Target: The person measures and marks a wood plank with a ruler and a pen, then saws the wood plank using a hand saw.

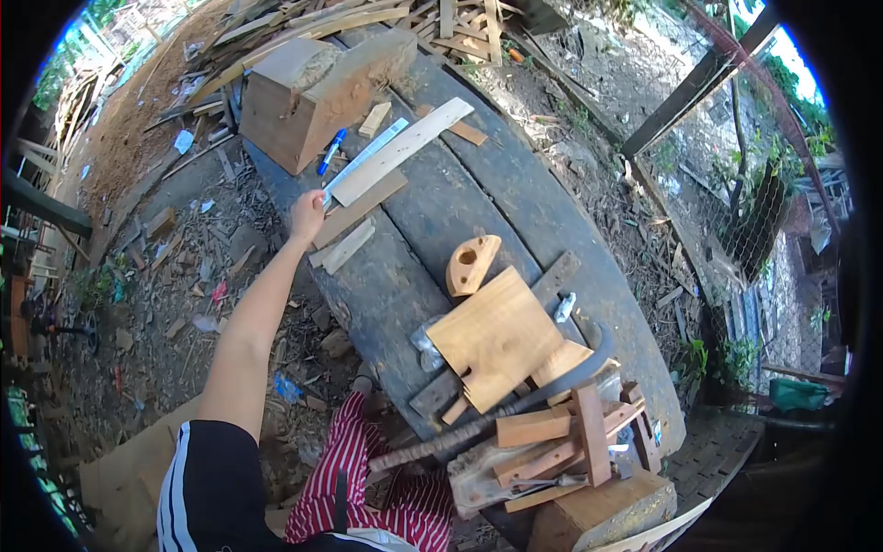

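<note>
While the left hand (306, 217) is positioned at the edge of the table (451, 198), its fingers (318, 201) are closed on the near end of the blue strip (375, 149), which runs alongside the board (405, 152), near the marker (332, 152).

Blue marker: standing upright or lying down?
Lying down: the blue marker stretches lengthwise along the dark tabletop, beside the large wooden block.
</note>
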Demonstrator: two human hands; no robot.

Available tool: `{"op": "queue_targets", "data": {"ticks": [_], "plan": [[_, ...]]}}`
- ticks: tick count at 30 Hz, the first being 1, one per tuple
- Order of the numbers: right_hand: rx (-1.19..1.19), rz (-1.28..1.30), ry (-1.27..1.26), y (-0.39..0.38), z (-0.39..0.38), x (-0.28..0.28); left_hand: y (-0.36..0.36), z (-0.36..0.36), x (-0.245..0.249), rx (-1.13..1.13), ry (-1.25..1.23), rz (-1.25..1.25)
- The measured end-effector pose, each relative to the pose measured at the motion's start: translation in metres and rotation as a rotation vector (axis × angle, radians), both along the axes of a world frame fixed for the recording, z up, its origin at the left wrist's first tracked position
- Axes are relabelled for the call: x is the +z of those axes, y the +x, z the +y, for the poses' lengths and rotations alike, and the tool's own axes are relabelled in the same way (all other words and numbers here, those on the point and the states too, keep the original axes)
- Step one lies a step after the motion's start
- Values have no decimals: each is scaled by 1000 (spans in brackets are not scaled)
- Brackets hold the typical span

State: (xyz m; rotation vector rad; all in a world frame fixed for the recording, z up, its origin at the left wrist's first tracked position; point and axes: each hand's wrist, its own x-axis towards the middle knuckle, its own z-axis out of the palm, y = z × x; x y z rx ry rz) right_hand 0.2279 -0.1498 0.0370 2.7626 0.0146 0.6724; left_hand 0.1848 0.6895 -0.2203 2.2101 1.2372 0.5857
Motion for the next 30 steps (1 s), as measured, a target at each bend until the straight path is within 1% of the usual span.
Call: {"op": "queue_targets", "data": {"ticks": [2, 3, 4, 5, 6, 7, 8, 9, 11, 12, 13, 14, 15, 16, 17, 18, 19, 20, 21, 22, 23, 24, 25, 26, 27, 28, 29, 30], "plan": [[-75, 51, -48, -12, 51, 5, 19, 46, -12, -99, 296, 37], [-125, 82, -77, -13, 77, 8, 29, 52, -1, -120, 283, 36], [-91, 77, -23, -18, 104, 11, 43, 56, 12, -79, 234, 223], [-108, 70, -25, -19, 111, 6, 57, 64, 20, -37, 192, 406], [138, 108, -107, -19, 109, 4, 65, 77, 13, -56, 210, 463], [379, 151, -190, -28, 108, 3, 72, 88, 6, -87, 208, 456], [212, 176, -330, -37, 132, 8, 78, 93, 4, -107, 214, 500], [180, 177, -341, -41, 150, 10, 83, 98, 2, -127, 220, 543], [244, 182, -317, -41, 179, 12, 88, 107, -5, -164, 227, 532], [118, 221, -358, -47, 198, 13, 88, 109, -6, -132, 197, 542], [163, 241, -292, -46, 197, 7, 86, 111, -4, -102, 168, 557], [198, 258, -231, -46, 192, -1, 86, 110, -2, -76, 164, 491], [149, 267, -114, -51, 198, -8, 86, 106, -5, -61, 150, 425], [96, 273, 2, -56, 203, -15, 80, 102, -11, -108, 74, 226], [85, 289, 190, -54, 222, -19, 76, 80, -5, -163, 11, 70], [129, 324, 286, -50, 240, -20, 68, 60, 10, -212, -47, -88], [185, 384, 439, -44, 266, -19, 61, 25, 32, -317, -117, -146], [139, 510, 637, -40, 295, -14, 52, -21, 53, -421, -186, -197], [182, 587, 783, -36, 309, -28, 41, -68, 64, -524, -247, -223], [169, 716, 1009, -36, 330, -35, 25, -112, 83, -655, -334, -103], [197, 848, 1126, -37, 347, -41, 12, -157, 100, -767, -354, -26], [233, 955, 1353, -41, 359, -57, -2, -202, 105, -902, -313, -149], [233, 1045, 1515, -47, 369, -71, -15, -242, 112, -1020, -327, -198], [224, 1123, 1729, -52, 373, -86, -31, -282, 113, -1104, -342, -268], [116, 1142, 1866, -55, 378, -89, -43, -312, 110, -1188, -361, -342], [55, 1154, 1906, -59, 371, -99, -48, -324, 108, -1208, -370, -345], [-14, 1156, 1940, -61, 357, -110, -52, -330, 107, -1289, -357, -244], [9, 1134, 1821, -64, 341, -112, -57, -335, 107, -1367, -347, -142]]}}
